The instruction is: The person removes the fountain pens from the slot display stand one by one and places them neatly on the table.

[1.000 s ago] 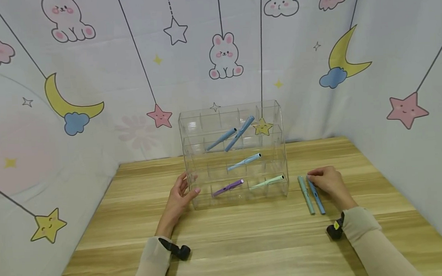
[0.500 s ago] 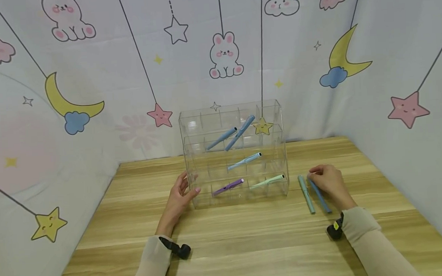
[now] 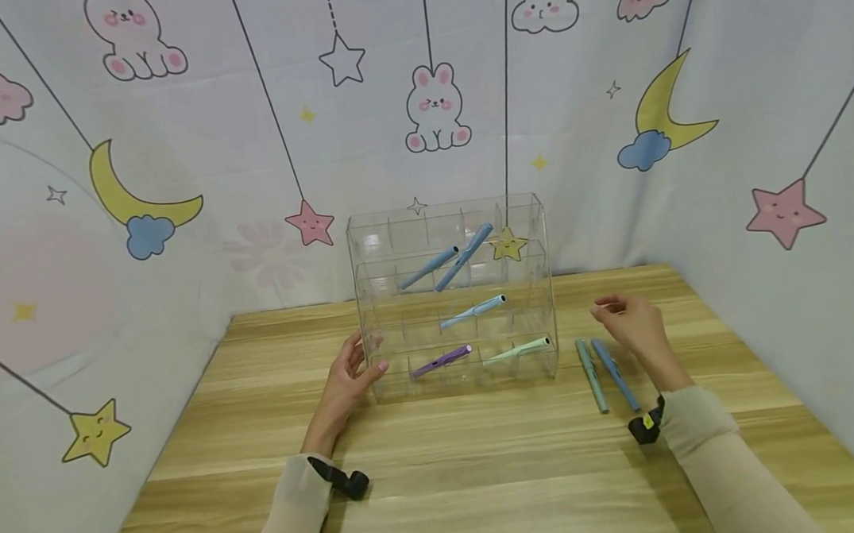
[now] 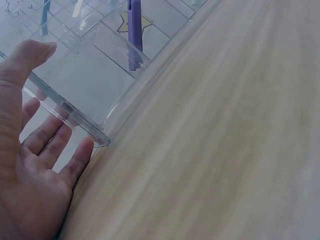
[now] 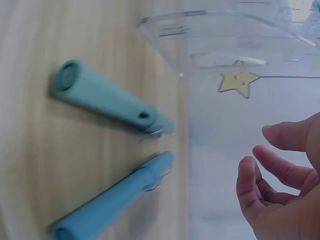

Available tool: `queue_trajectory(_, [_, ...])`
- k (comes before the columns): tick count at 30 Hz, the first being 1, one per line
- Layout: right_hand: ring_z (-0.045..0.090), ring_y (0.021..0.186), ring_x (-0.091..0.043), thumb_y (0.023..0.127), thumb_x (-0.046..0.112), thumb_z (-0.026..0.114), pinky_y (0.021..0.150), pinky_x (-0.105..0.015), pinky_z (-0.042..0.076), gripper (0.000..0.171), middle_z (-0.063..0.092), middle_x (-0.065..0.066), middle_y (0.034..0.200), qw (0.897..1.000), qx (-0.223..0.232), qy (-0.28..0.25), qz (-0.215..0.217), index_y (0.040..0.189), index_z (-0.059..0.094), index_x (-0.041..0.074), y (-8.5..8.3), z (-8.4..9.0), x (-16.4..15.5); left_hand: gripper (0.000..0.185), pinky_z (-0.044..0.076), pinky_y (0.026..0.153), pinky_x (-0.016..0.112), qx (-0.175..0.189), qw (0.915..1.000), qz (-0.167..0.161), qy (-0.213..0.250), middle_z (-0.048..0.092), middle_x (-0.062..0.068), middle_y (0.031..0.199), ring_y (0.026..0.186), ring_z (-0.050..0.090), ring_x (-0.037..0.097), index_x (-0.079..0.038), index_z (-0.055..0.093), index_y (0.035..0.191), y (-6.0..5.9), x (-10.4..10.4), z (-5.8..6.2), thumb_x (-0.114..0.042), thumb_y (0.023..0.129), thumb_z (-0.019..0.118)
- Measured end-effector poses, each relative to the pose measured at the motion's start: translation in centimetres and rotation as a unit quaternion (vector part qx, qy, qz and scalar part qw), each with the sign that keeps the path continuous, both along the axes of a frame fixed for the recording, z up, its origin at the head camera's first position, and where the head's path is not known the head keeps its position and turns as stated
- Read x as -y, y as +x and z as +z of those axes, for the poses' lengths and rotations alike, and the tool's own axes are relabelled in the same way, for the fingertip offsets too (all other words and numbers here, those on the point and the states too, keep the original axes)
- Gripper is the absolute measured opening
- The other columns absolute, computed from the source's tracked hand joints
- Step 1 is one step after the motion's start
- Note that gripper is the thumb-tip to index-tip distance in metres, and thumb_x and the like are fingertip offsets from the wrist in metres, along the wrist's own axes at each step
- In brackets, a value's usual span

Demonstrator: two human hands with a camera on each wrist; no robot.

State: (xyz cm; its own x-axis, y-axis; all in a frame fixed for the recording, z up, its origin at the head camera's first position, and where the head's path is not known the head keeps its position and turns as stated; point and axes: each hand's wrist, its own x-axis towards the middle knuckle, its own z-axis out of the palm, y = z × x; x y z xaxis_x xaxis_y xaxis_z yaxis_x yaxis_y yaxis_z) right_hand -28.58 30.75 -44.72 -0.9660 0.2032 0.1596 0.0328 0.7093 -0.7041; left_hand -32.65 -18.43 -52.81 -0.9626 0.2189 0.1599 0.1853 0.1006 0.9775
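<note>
A clear acrylic pen rack (image 3: 392,379) with tiered compartments stands on the table. My left hand (image 3: 345,388) holds its left side; in the left wrist view the thumb lies on one side of the clear panel, the fingers on the other. Several pens lean in the rack: a purple pen (image 3: 441,362), a pale green pen (image 3: 517,352), a light blue pen (image 3: 473,312) and two darker blue ones higher up. Right of it, a green pen (image 3: 592,376) and a blue pen (image 3: 616,375) lie side by side. Beyond them hovers my right hand (image 3: 633,329), holding nothing, fingers loosely bent.
The wooden table (image 3: 464,471) runs back to a white curtain (image 3: 582,212) printed with moons, stars and rabbits, which also hangs at both sides. A black wrist camera (image 3: 346,481) sits on each sleeve.
My right hand has let go of the blue pen and moved up and away from it. That pen's near end has swung slightly right. The left hand stays at the rack.
</note>
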Motion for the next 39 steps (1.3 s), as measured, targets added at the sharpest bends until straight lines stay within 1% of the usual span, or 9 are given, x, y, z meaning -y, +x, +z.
queue_trajectory(5, [0.065,0.124,-0.047,0.108,0.037,0.060,0.093,-0.055,0.058,0.048,0.070,-0.030,0.136,0.999,-0.019,-0.035,0.006,0.140,0.068,0.002,0.1,1.8,0.9,0.077,0.029,0.134,0.056,-0.001,1.0000,0.000,-0.002,0.053,0.012,0.165,0.159,0.042,0.029,-0.020,0.036,0.167,0.0,0.0,-0.1,-0.012,0.100,0.074])
queue_trajectory(9, [0.068,0.122,-0.045,0.108,0.037,0.062,0.093,-0.053,0.058,0.047,0.070,-0.027,0.135,0.998,-0.041,-0.050,0.016,0.141,0.067,0.004,0.2,3.0,1.8,0.077,0.028,0.134,0.056,-0.003,1.0000,0.000,-0.002,0.052,0.013,0.165,0.159,0.042,0.030,-0.020,0.036,0.167,0.0,0.0,-0.1,-0.012,0.100,0.074])
queue_trajectory(13, [0.068,0.122,-0.044,0.108,0.036,0.063,0.095,-0.055,0.058,0.046,0.070,-0.026,0.136,0.996,-0.060,-0.060,0.028,0.142,0.066,0.005,0.3,4.1,2.8,0.077,0.027,0.135,0.056,-0.002,1.0000,0.000,-0.001,0.052,0.013,0.165,0.160,0.041,0.030,-0.020,0.035,0.167,0.0,0.0,-0.1,-0.012,0.100,0.073])
queue_trajectory(16, [0.069,0.122,-0.043,0.108,0.036,0.064,0.094,-0.050,0.059,0.045,0.070,-0.025,0.135,0.994,-0.073,-0.068,0.034,0.142,0.067,0.006,0.3,4.8,3.5,0.077,0.026,0.135,0.057,-0.004,1.0000,0.000,-0.001,0.052,0.013,0.165,0.160,0.041,0.030,-0.020,0.035,0.167,0.1,0.0,-0.1,-0.012,0.101,0.073])
queue_trajectory(20, [0.070,0.119,-0.041,0.107,0.037,0.065,0.087,-0.034,0.055,0.045,0.071,-0.023,0.134,0.992,-0.089,-0.081,0.041,0.141,0.068,0.008,0.2,5.8,4.5,0.077,0.027,0.135,0.057,-0.006,1.0000,0.004,-0.006,0.052,0.013,0.165,0.159,0.041,0.030,-0.020,0.035,0.167,0.0,-0.1,-0.2,-0.013,0.101,0.073])
queue_trajectory(23, [0.070,0.118,-0.039,0.106,0.037,0.067,0.085,-0.028,0.053,0.043,0.072,-0.022,0.133,0.990,-0.101,-0.085,0.041,0.140,0.069,0.009,0.2,6.4,5.3,0.076,0.027,0.135,0.056,-0.007,0.9999,0.004,-0.013,0.052,0.013,0.165,0.159,0.041,0.029,-0.019,0.034,0.167,0.0,0.0,-0.2,-0.013,0.102,0.072])
queue_trajectory(31, [0.071,0.115,-0.037,0.105,0.026,0.069,0.089,-0.034,0.054,0.037,0.074,-0.020,0.130,0.987,-0.118,-0.096,0.057,0.137,0.071,0.009,-0.5,7.6,7.7,0.076,0.027,0.135,0.057,-0.007,1.0000,0.004,-0.002,0.053,0.013,0.164,0.159,0.041,0.029,-0.020,0.036,0.167,0.0,0.1,-0.1,-0.012,0.101,0.073])
queue_trajectory(35, [0.070,0.114,-0.034,0.105,0.028,0.070,0.086,-0.030,0.054,0.036,0.074,-0.019,0.130,0.984,-0.120,-0.112,0.074,0.137,0.071,0.010,-1.0,8.0,8.8,0.077,0.027,0.135,0.057,-0.008,1.0000,0.002,-0.001,0.053,0.013,0.164,0.159,0.041,0.030,-0.019,0.035,0.167,0.0,0.0,0.0,-0.012,0.100,0.074])
queue_trajectory(39, [0.071,0.114,-0.033,0.105,0.029,0.070,0.088,-0.031,0.055,0.037,0.074,-0.018,0.129,0.981,-0.121,-0.119,0.089,0.137,0.070,0.011,-1.4,8.2,9.9,0.078,0.028,0.134,0.057,-0.006,1.0000,0.000,-0.003,0.052,0.013,0.165,0.159,0.041,0.030,-0.017,0.034,0.168,0.0,0.0,0.0,-0.012,0.101,0.073])
